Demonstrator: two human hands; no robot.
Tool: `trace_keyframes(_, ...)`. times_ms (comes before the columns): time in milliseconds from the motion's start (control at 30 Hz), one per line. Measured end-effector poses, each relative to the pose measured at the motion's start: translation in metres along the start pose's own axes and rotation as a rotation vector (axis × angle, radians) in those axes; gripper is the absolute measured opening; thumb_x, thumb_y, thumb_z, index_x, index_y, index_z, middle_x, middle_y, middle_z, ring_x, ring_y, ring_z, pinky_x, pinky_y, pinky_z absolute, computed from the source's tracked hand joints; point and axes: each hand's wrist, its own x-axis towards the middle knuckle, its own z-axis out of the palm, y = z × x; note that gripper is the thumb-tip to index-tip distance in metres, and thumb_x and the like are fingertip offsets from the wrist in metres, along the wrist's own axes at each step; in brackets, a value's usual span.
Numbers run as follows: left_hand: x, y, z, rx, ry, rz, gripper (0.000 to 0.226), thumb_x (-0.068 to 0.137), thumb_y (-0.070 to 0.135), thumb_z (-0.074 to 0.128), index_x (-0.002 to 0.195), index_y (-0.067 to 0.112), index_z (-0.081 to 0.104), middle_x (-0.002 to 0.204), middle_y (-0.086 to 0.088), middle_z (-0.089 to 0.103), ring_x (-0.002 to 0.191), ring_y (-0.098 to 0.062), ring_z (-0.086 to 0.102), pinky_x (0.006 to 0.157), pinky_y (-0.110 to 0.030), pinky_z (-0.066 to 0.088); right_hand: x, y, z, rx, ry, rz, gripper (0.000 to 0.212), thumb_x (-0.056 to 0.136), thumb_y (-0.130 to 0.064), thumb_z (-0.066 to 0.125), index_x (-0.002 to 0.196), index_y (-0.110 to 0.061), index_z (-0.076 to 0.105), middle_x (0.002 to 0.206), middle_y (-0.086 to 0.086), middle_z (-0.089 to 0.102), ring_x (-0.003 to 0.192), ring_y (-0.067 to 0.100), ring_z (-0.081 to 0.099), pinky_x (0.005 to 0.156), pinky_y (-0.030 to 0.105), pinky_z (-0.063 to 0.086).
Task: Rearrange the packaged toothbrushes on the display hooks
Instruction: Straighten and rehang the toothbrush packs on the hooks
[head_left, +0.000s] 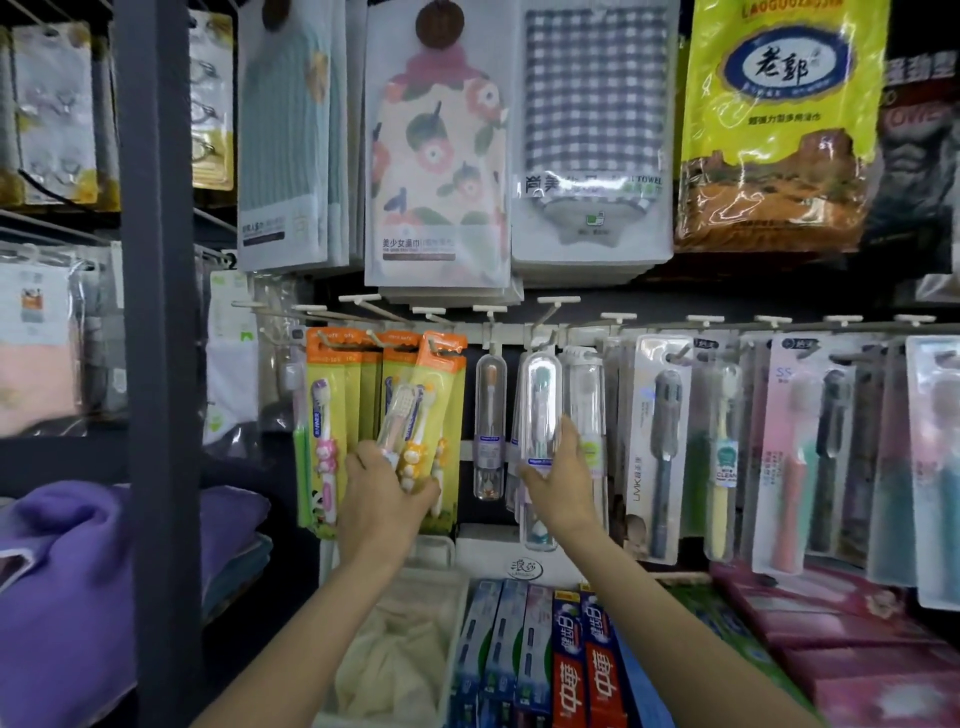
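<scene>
Orange-and-yellow carded children's toothbrush packs (332, 426) hang on the left display hooks (363, 312). My left hand (382, 499) grips a clear toothbrush case (397, 415), held tilted in front of those packs. Clear capsule toothbrush cases hang in the middle. My right hand (558, 483) holds one of them, a capsule case with a green-headed brush (540, 400), from its right side and lower part. Another capsule case (489, 421) hangs untouched between my hands. Larger carded toothbrushes (660, 441) hang to the right.
Packaged towels (436, 156) hang above the hooks. Toothpaste boxes (571, 660) and pink boxes (852, 639) lie on the shelf below. A dark upright post (156, 364) stands at left, with folded purple cloth (67, 571) beside it.
</scene>
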Motion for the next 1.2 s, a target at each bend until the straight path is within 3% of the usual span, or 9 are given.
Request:
trace_keyframes(233,0.003,-0.001,0.003,-0.011,0.015,-0.006,0.054,0.078,0.03,0.069,0.114,0.005,0.037,0.111,-0.009,0.043,0.083,-0.019,0.042,0.063,-0.031,0.035,-0.003,0.003,-0.023,0.036,0.102,-0.009,0.075,0.088,0.001,0.057,0.147,-0.017,0.014,0.149,0.011,0.029,0.136,0.022,0.033,0.1,0.023,0.033)
trace_keyframes(333,0.001,0.0,0.007,-0.052,0.014,-0.023,0.053,0.077,0.03,0.069,0.111,0.006,0.036,0.108,-0.01,0.045,0.085,-0.024,0.05,0.063,-0.033,0.038,-0.006,0.003,-0.03,0.071,0.119,-0.068,0.076,0.088,-0.001,0.058,0.147,-0.019,0.015,0.151,0.007,0.029,0.136,0.019,0.032,0.105,0.029,0.033)
trace_keyframes(433,-0.001,0.0,0.007,-0.084,0.009,-0.031,0.051,0.076,0.027,0.07,0.107,0.008,0.036,0.103,-0.01,0.046,0.083,-0.027,0.053,0.061,-0.033,0.04,-0.017,0.008,-0.033,0.074,0.097,-0.167,0.073,0.088,-0.005,0.059,0.146,-0.021,0.017,0.147,0.001,0.034,0.104,-0.002,0.054,0.088,0.012,0.042)
trace_keyframes(500,-0.001,0.0,0.006,-0.081,0.006,-0.024,0.05,0.075,0.027,0.071,0.107,0.008,0.037,0.102,-0.009,0.045,0.083,-0.027,0.053,0.062,-0.033,0.04,-0.025,0.015,-0.031,0.033,0.066,-0.223,0.07,0.088,-0.006,0.058,0.144,-0.022,0.019,0.142,0.001,0.038,0.09,0.0,0.06,0.078,0.009,0.046)
trace_keyframes(633,-0.002,0.002,0.002,-0.072,-0.004,-0.018,0.05,0.077,0.026,0.071,0.109,0.006,0.037,0.1,-0.005,0.04,0.083,-0.022,0.047,0.063,-0.031,0.035,-0.032,0.02,-0.021,-0.168,-0.04,-0.215,0.074,0.09,-0.008,0.058,0.147,-0.023,0.014,0.149,0.003,0.028,0.129,0.019,0.041,0.096,0.02,0.035)
trace_keyframes(767,-0.004,0.003,0.0,-0.077,-0.016,-0.023,0.049,0.077,0.026,0.07,0.108,0.008,0.036,0.1,-0.004,0.039,0.082,-0.02,0.046,0.062,-0.03,0.034,-0.018,0.005,-0.011,-0.084,-0.031,-0.079,0.075,0.09,-0.009,0.058,0.148,-0.018,0.011,0.153,0.007,0.022,0.135,0.02,0.03,0.099,0.016,0.028)
trace_keyframes(833,-0.004,0.003,0.0,-0.08,-0.018,-0.033,0.049,0.077,0.027,0.07,0.107,0.009,0.035,0.101,-0.006,0.041,0.082,-0.022,0.048,0.061,-0.03,0.034,-0.007,-0.006,-0.005,-0.077,-0.051,-0.06,0.077,0.091,-0.008,0.057,0.149,-0.018,0.008,0.152,0.008,0.022,0.132,0.021,0.032,0.092,0.012,0.028)
trace_keyframes(967,-0.003,0.001,0.001,-0.084,-0.024,-0.039,0.052,0.077,0.028,0.07,0.111,0.009,0.035,0.103,-0.005,0.041,0.087,-0.024,0.05,0.065,-0.033,0.039,0.01,-0.02,0.004,-0.154,-0.06,-0.022,0.08,0.091,-0.007,0.056,0.15,-0.019,0.004,0.14,0.017,0.035,0.119,0.028,0.046,0.085,0.024,0.037)
trace_keyframes(1200,-0.002,0.0,0.004,-0.103,-0.019,-0.027,0.05,0.078,0.029,0.07,0.111,0.009,0.037,0.104,-0.005,0.043,0.086,-0.022,0.052,0.065,-0.032,0.043,0.019,-0.007,0.012,-0.302,-0.035,-0.022,0.085,0.087,-0.001,0.057,0.149,-0.024,0.003,0.131,0.02,0.036,0.108,0.032,0.048,0.087,0.037,0.048)
